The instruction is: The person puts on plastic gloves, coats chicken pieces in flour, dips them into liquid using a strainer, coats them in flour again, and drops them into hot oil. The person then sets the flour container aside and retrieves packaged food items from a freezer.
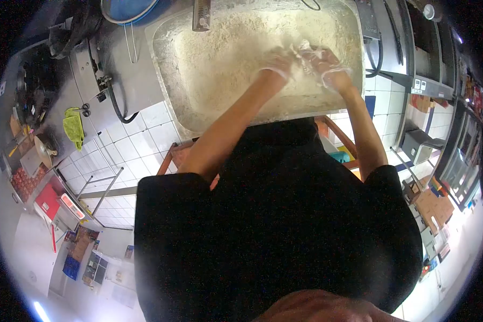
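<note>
A large metal tub (174, 104) holds a deep bed of pale flour (220, 64). Both my hands wear thin clear plastic gloves and are over the flour near the tub's right half. My left hand (278, 61) is smeared by motion, and its fingers cannot be made out. Close beside it, my right hand (326, 64) has curled, flour-covered fingers around a whitish, flour-coated lump (306, 49). What lies under the coating is hidden.
A metal grater-like tool (201, 16) juts over the tub's far edge. At the upper left are a blue sieve (129, 9) and a steel counter (145, 80). A green cloth (73, 127) and scissors (85, 110) lie farther left. Black hoses hang on both sides.
</note>
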`<state>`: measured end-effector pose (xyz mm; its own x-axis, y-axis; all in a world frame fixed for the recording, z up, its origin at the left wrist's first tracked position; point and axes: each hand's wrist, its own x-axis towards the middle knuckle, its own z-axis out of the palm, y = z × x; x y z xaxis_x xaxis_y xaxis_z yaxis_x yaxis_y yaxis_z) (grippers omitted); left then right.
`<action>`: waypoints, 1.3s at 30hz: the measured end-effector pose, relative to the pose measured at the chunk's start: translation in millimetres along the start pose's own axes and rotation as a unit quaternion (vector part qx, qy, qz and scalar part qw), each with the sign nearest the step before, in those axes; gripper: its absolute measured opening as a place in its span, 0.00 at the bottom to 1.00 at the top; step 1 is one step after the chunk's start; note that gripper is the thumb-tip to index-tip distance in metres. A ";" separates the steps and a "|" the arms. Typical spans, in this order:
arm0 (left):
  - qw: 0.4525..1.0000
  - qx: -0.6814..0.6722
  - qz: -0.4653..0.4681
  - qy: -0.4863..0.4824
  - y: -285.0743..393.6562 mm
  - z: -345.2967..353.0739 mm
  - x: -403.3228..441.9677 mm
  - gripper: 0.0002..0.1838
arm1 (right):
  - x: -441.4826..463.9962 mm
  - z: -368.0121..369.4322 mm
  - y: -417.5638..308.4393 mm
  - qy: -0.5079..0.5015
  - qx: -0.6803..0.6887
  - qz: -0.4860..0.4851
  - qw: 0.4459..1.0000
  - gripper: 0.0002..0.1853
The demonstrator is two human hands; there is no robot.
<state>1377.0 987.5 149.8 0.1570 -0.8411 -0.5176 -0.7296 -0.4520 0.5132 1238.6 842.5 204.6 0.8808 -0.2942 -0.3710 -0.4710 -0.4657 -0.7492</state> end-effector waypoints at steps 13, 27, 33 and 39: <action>0.974 -0.077 -0.198 0.074 -85.0 -72.8 -92.5 0.28 | -11.3 -52.8 -59.2 -0.128 -0.203 0.155 0.958 0.19; 0.976 -0.069 -0.068 0.196 -90.2 -17.4 -102.4 0.17 | -18.6 -29.8 -18.8 -0.098 -0.467 -0.009 0.879 0.23; 0.992 0.014 -0.078 0.097 -75.5 3.6 -98.6 0.15 | 17.1 -7.8 0.1 -0.063 -0.335 0.188 0.921 0.20; 0.988 0.014 -0.066 0.137 -96.2 -10.6 -130.5 0.16 | -9.1 -53.0 -53.7 -0.085 -0.278 0.162 0.943 0.18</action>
<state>1433.8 1137.6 175.3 0.4242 -0.8260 -0.3712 -0.7085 -0.5580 0.4321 1253.4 826.0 277.3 0.6595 -0.3804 -0.6484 -0.6273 -0.7538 -0.1958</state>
